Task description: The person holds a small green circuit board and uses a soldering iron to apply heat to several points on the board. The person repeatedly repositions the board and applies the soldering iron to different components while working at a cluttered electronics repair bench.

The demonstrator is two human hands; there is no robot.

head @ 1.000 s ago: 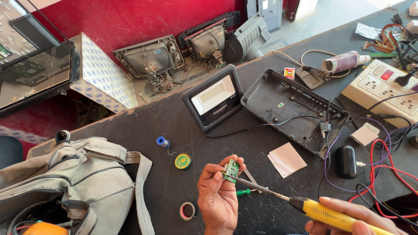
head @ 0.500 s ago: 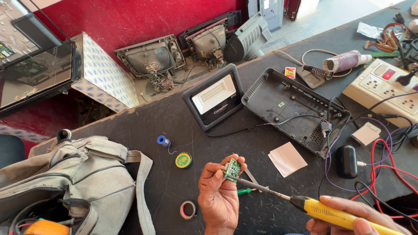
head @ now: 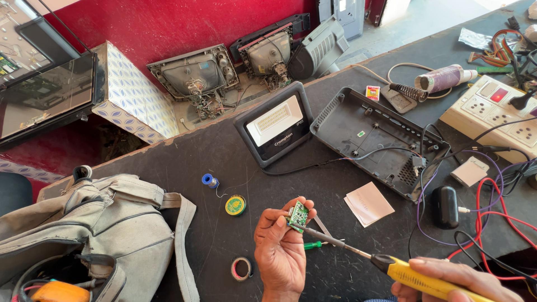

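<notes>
The left hand [head: 279,251] pinches a small green circuit board [head: 298,215] above the near black tabletop [head: 224,162]. The right hand [head: 453,279] grips a yellow-handled soldering iron [head: 391,265], its tip at the board's lower edge; a slip could likely burn fingertips [head: 281,221].

Just left of the grip lie a green-and-yellow round tin [head: 235,205] and a blue solder spool [head: 209,180]; a tape roll [head: 241,268] sits below-left. A grey canvas bag [head: 95,223] fills the far left. Above stand a floodlight [head: 275,124] and an open black casing [head: 380,140]. To the right lie a paper pad [head: 368,203], a black adapter [head: 445,207] and a white power strip [head: 498,112].
</notes>
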